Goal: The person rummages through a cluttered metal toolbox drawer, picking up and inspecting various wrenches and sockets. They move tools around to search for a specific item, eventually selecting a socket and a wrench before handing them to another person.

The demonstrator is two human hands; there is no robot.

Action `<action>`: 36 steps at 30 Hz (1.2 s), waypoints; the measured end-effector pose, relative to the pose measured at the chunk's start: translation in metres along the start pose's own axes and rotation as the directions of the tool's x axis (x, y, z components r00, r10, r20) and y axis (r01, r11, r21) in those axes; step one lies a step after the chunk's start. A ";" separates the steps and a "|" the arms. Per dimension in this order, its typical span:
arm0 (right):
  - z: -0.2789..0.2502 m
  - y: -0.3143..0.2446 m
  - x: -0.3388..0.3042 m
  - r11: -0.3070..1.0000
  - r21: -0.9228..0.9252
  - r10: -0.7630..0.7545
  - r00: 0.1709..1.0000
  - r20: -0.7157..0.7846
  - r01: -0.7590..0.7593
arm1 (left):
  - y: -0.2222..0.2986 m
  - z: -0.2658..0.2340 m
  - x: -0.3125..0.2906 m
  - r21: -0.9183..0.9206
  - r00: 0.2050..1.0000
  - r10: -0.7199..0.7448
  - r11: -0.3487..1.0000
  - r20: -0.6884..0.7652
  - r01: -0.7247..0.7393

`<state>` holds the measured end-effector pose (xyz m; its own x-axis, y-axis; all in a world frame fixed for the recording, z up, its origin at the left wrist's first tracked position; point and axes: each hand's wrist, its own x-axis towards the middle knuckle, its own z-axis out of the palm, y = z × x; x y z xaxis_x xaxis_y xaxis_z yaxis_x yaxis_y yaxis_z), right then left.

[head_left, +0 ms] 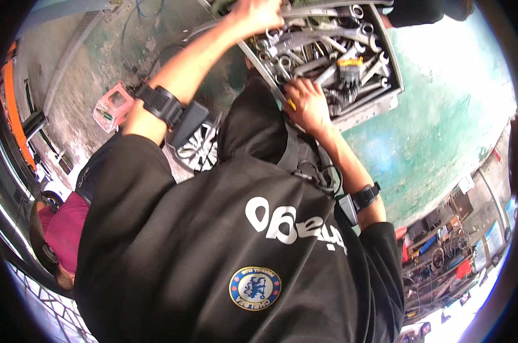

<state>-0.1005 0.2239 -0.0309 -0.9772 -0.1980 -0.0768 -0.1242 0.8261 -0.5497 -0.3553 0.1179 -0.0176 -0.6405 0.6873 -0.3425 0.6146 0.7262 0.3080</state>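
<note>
A grey metal tool drawer (359, 118) lies in front of me at the top of the view, filled with several wrenches (313, 41) and other metal tools. Inside it, toward the right, sits a dark ribbed item with a yellow band (350, 70). My left hand (258, 16) is at the drawer's far left corner; it is blurred, and its fingertips are hard to make out. My right hand (309, 106) rests at the near rim with its fingers curled over it. Something small and yellow shows beside its thumb, mostly hidden by the hand.
A silver wheel (199, 146) stands on the floor left of my leg. Farther left is a red plastic container (113, 107). Another person in a magenta shirt (66, 228) is low at the left, beside a dark vehicle. Cluttered shelves (442, 251) stand at the lower right.
</note>
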 end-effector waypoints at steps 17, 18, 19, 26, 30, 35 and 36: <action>-0.087 0.013 0.112 0.988 -0.138 0.011 0.919 -0.394 -0.071 | 0.082 0.072 -0.082 -0.212 0.945 0.257 0.953 0.201 -0.215; -0.081 0.013 0.128 0.983 -0.180 -0.047 0.928 -0.369 -0.022 | 0.083 0.067 -0.085 -0.203 0.954 0.190 0.969 0.232 -0.143; -0.074 0.013 0.142 0.978 -0.206 -0.086 0.940 -0.330 0.017 | 0.077 0.061 -0.093 -0.237 0.976 0.185 0.959 0.116 -0.154; -0.053 0.029 0.100 0.944 -0.315 0.047 0.987 -0.153 -0.094 | 0.031 -0.002 -0.181 -0.641 0.775 -0.480 0.756 -0.411 0.128; -0.054 0.041 0.043 0.949 -0.268 0.122 0.976 -0.179 -0.168 | 0.010 -0.056 -0.216 -0.937 0.667 -0.701 0.350 -0.253 0.013; -0.066 0.026 0.000 0.876 -0.240 0.360 0.897 -0.256 -0.419 | -0.001 -0.092 -0.187 -0.894 0.697 -0.706 -0.222 -0.129 -0.390; -0.070 0.017 -0.002 0.849 -0.202 0.432 0.862 -0.266 -0.488 | 0.003 -0.090 -0.173 -0.870 0.747 -0.659 -0.315 -0.088 -0.380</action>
<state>-0.1131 0.2753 0.0182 -0.9414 0.3270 -0.0821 0.3370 0.9044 -0.2616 -0.2837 0.0024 0.1222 -0.9240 0.0361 -0.3806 -0.3502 -0.4788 0.8050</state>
